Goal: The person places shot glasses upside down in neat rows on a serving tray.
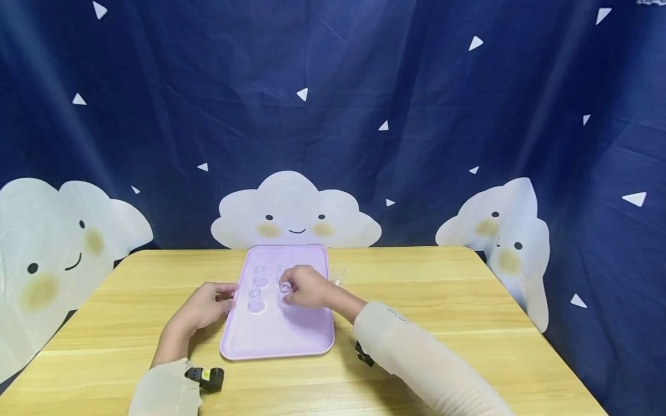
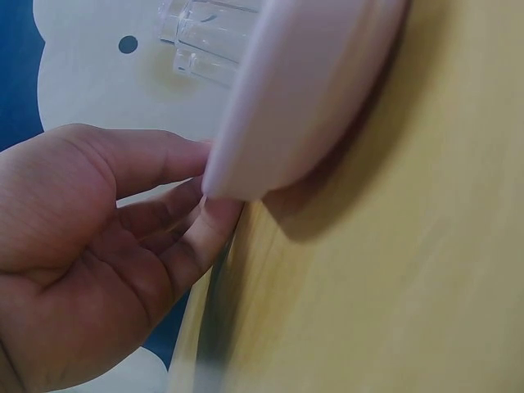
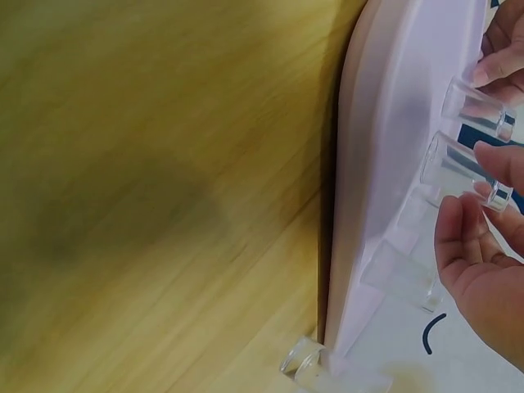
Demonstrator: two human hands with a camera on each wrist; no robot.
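Note:
A pale purple tray (image 1: 276,341) lies on the wooden table. My left hand (image 1: 205,309) holds its left rim, with the thumb and fingertips right at the edge in the left wrist view. Over the tray, my right hand (image 1: 308,287) pinches a small clear glass (image 3: 456,170) between thumb and fingers. Two similar glasses, a nearer glass (image 1: 255,293) and a farther glass (image 1: 259,270), stand on the tray's left half. Partly hidden behind the right hand is another clear glass (image 1: 281,269) on the tray.
One more clear glass (image 1: 339,273) stands on the table (image 1: 416,341) just right of the tray. A dark blue curtain (image 1: 343,69) with printed clouds hangs behind the table's far edge. A small black camera (image 1: 207,378) is worn at the left wrist.

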